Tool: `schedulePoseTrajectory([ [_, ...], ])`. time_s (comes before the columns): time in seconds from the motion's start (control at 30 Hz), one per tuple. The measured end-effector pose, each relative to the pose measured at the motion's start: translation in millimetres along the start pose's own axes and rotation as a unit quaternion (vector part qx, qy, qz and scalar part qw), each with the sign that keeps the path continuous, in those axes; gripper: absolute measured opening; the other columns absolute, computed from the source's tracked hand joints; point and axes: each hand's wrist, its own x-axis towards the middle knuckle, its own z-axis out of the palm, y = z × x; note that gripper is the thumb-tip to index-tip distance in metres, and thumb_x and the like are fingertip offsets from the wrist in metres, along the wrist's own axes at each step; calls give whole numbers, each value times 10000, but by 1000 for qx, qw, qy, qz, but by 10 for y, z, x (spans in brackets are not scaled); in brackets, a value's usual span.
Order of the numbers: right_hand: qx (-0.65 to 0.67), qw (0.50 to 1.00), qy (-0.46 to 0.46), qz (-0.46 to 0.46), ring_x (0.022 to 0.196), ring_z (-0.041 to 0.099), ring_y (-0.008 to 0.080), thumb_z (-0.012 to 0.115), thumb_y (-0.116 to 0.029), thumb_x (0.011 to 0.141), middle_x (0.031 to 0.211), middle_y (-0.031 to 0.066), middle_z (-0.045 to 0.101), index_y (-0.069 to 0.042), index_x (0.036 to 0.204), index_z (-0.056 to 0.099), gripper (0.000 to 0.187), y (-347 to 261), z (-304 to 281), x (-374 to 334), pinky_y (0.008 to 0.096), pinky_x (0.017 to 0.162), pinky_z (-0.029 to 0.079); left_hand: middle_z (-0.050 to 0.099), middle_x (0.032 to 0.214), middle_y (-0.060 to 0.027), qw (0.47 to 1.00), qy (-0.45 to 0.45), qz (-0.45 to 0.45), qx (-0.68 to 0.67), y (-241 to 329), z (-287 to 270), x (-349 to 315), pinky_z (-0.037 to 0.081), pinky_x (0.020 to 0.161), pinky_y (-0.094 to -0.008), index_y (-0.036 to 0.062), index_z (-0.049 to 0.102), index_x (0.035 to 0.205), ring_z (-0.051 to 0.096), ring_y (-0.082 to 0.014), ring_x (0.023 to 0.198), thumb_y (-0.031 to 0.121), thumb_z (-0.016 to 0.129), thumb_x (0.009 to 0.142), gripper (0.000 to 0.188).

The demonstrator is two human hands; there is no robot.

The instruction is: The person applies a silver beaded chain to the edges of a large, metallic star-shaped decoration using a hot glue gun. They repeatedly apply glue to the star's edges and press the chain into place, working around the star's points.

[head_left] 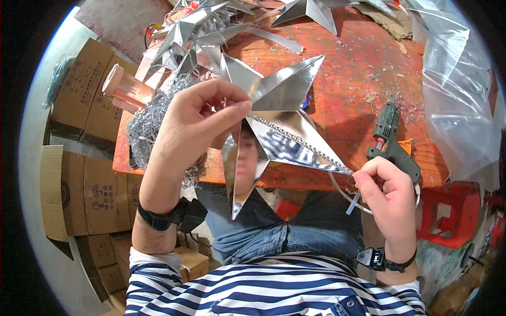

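A mirror-bright silver star (287, 87) with folded facets is held up over the table's near edge and my lap. Along one of its lower arms runs a strip of silver bead trim (300, 139). At the strip's upper end, near the star's middle, my left hand (203, 113) is closed with thumb and forefinger together; its other fingers are partly hidden. My right hand (387, 192) pinches the strip's other end at the tip of the star's right arm. A green glue gun (392, 142) lies just beyond my right hand.
On the red-brown table (342, 68), more silver stars (311, 13) lie at the back. Silver tinsel (150, 131) heaps beside a pinkish clear holder (129, 87) at left. Clear plastic sheeting (458, 100) hangs at right, above a red stool (453, 210). Cardboard boxes (105, 184) stand left.
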Motion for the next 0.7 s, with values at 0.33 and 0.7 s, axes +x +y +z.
schedulePoseTrajectory([
  [0.33,-10,1000,-10,-3,535,404,16,619,-87,880,580,-40,468,-9,754,567,157,5,0,-3,210,469,292,574,744,55,1000,3,-5,1,9,4,-8,377,549,-166,32,637,918,502,-3,639,151,663,870,131],
  [0.7,-40,999,-14,-29,538,415,30,614,-97,880,595,-13,477,-2,763,563,158,38,5,17,214,474,315,582,752,49,1000,-5,-9,-15,30,18,-13,375,529,-154,33,638,932,506,1,627,163,668,870,147],
])
